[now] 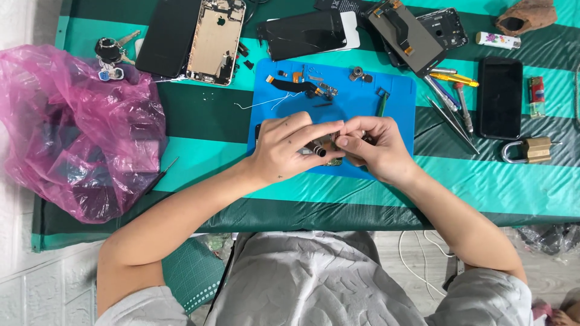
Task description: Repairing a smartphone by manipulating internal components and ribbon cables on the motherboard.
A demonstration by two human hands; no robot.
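Small phone part between my hands over blue mat: dark, metallic, mostly hidden by fingers. Mat smooth, rubbery, strewn with tiny screws, flex cable. My left hand curled, fingertips pinching part. My right hand curled tight, thumb and forefinger gripping same part. Wrists rest on striped green cloth.
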